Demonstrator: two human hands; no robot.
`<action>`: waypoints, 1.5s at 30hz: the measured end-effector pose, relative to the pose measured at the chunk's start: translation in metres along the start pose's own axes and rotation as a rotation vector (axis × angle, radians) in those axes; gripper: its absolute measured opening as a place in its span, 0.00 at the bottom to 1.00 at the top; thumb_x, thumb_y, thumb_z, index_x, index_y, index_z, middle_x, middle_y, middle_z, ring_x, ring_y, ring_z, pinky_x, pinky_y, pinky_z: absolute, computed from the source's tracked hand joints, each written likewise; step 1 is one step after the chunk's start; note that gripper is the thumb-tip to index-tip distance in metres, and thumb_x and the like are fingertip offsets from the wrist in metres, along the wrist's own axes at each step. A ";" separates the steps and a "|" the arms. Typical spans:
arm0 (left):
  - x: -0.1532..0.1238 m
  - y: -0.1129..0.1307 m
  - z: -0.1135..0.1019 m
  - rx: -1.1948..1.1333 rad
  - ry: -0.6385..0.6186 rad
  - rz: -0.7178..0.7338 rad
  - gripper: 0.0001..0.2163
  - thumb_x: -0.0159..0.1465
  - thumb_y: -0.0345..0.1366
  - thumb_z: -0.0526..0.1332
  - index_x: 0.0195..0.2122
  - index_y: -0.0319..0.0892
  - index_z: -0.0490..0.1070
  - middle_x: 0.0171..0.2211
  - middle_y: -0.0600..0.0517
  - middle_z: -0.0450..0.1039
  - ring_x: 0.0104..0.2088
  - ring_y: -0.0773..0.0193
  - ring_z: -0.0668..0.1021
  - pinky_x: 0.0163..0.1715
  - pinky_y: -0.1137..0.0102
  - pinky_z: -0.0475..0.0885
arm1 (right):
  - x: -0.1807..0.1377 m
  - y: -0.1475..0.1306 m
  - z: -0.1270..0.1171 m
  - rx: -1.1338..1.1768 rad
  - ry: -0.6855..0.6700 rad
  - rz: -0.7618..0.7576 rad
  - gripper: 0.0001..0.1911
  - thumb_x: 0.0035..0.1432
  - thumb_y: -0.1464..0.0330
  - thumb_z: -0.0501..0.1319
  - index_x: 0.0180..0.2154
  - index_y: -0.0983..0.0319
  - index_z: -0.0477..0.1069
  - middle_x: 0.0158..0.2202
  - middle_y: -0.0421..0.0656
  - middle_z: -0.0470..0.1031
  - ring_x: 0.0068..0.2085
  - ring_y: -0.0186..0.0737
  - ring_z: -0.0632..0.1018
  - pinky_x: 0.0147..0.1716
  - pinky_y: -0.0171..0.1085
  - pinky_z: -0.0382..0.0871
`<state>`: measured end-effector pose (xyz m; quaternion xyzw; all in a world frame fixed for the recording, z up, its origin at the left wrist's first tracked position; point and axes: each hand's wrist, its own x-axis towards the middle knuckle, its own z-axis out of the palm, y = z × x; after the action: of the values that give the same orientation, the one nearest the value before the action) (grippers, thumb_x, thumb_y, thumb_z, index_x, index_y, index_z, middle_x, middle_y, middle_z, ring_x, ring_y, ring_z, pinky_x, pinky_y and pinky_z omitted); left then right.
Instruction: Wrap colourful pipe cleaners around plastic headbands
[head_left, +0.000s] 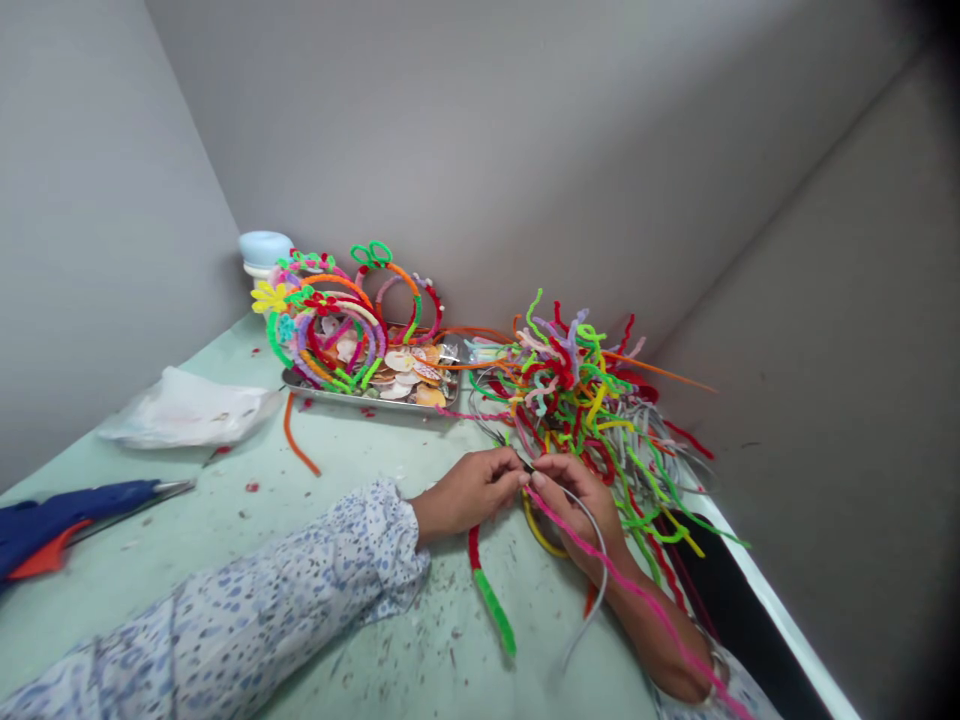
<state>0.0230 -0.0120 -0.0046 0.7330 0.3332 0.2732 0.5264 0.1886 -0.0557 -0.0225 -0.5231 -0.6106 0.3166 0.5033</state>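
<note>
Pink pipe cleaner [634, 584], fingertip-pinched, both hands [474, 492] [583, 500]

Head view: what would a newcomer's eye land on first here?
Probably the tangled heap of multicoloured fuzzy stems beyond the right hand. Next come the bright decorated hoops to the left of the heap, standing at the metal tray. A vivid pink strand also draws the eye, trailing from where the left hand meets the right.
</note>
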 end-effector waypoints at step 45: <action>-0.006 0.003 0.006 0.685 0.137 0.197 0.08 0.64 0.37 0.50 0.35 0.43 0.66 0.29 0.53 0.73 0.27 0.66 0.72 0.27 0.74 0.60 | 0.000 0.001 0.000 -0.249 -0.007 -0.130 0.08 0.59 0.66 0.55 0.39 0.60 0.69 0.33 0.40 0.75 0.32 0.35 0.75 0.32 0.32 0.68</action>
<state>0.0239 -0.0207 -0.0041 0.8754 0.3678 0.2434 0.1980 0.1893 -0.0558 -0.0235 -0.5398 -0.6793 0.2070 0.4520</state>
